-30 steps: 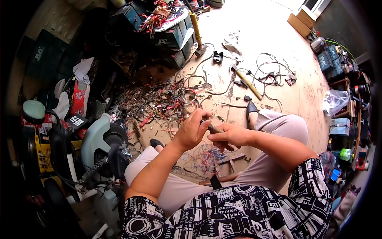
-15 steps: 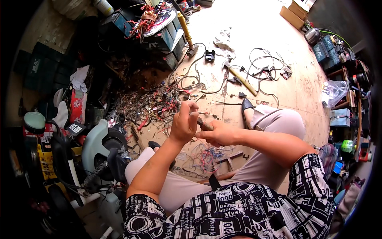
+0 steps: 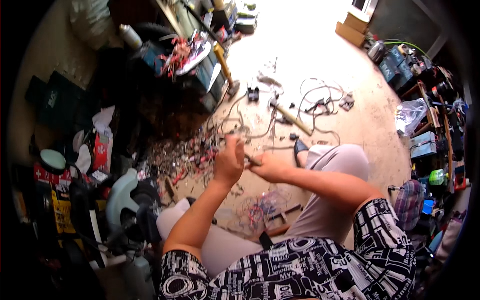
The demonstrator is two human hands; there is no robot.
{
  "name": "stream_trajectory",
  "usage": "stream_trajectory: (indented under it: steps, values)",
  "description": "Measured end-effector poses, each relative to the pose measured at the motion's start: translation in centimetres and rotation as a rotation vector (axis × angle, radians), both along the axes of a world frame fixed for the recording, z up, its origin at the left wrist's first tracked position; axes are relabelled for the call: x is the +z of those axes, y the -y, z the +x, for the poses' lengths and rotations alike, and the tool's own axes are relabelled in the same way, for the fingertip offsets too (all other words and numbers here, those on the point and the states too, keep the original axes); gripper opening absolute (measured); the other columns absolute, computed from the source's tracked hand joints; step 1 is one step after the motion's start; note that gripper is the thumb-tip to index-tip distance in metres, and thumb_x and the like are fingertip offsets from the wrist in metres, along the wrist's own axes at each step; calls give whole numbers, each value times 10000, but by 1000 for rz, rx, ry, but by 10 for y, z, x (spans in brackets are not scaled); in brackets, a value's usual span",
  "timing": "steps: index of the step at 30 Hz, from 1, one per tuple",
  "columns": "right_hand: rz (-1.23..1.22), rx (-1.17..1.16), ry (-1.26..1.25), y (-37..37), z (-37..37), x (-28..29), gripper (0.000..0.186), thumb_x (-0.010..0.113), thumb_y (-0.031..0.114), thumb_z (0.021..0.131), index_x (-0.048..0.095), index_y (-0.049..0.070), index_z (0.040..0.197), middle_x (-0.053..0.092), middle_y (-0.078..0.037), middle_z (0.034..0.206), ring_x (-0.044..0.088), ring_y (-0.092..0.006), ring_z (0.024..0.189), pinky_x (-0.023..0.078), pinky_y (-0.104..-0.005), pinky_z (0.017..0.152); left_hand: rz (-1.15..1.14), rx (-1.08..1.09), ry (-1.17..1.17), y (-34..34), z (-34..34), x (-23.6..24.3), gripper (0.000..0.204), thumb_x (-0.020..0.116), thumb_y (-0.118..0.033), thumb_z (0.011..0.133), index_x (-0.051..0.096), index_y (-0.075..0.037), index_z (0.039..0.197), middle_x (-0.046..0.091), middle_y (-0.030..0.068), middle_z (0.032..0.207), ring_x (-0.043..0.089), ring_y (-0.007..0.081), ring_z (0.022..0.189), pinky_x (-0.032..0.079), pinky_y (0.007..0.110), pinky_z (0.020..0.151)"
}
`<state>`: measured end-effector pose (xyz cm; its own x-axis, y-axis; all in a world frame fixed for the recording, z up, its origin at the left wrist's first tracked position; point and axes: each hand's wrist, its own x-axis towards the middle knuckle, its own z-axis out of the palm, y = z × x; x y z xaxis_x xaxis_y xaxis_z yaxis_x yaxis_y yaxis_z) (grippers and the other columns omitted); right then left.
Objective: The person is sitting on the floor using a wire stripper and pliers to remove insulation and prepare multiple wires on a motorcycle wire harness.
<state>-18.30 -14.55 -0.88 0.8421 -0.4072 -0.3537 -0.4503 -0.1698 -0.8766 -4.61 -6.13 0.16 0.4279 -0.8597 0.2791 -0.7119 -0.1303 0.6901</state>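
In front of my bent legs, my two hands work close together. My right hand (image 3: pixel 270 167) is wrapped round a short dark rod-like piece (image 3: pixel 253 160), whose end points toward my left hand (image 3: pixel 229 162). The left hand is closed with its fingers curled upward; whatever it holds is hidden and blurred. Beyond and below the hands lies a heap of wire scraps and small parts (image 3: pixel 185 160) on the floor. A loose bundle of thin coloured wires (image 3: pixel 262 207) rests between my legs.
A hammer with a yellowish handle (image 3: pixel 295 118) lies ahead beside black cables (image 3: pixel 320 102). Another yellow-handled hammer (image 3: pixel 224 64) leans against stacked battery boxes (image 3: pixel 200 82). Scooter-like parts (image 3: pixel 120 197) crowd the left. Shelves with boxes and a plastic bag (image 3: pixel 411 115) line the right.
The whole view has shifted and tilted slightly. Both hands stay close together, with the left hand's fingers now more blurred. The right hand still grips the dark rod-like piece.
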Motion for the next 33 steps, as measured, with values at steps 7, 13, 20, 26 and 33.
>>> stream_trajectory:
  steps: [7,13,20,26,33]
  values:
    - [-158,-11,27,6,3,4,283,548,324,829,643,61,781,622,-166,693,595,-321,653,474,-400,640,43,121,52,-4,-5,9,314,402,-326,979,537,-56,893,573,231,707,556,450,678,414,516,561]
    - [-314,51,-21,13,5,-6,207,538,251,789,677,98,799,647,-153,733,619,-342,722,484,-426,662,81,76,-495,-7,4,-8,481,366,-485,977,515,-35,898,506,62,622,497,210,530,410,361,516]
    - [-114,131,-19,23,-2,-5,371,565,362,795,623,-5,794,619,-168,661,602,-322,611,473,-417,614,-78,108,-1259,-31,-19,-10,167,503,-250,969,480,-87,993,527,13,790,431,83,487,312,219,399]
    - [-168,89,30,27,-7,7,310,547,309,777,611,10,832,617,-190,691,606,-344,653,467,-430,625,19,339,-1405,-48,-32,-57,160,566,-242,933,506,-94,923,524,-4,757,420,89,474,297,237,384]
    - [-241,27,114,30,-9,23,293,542,293,781,612,26,880,634,-196,755,615,-355,715,474,-435,655,399,344,-1328,-29,-42,-129,206,569,-298,919,517,-101,889,473,-8,708,387,95,474,284,272,400]
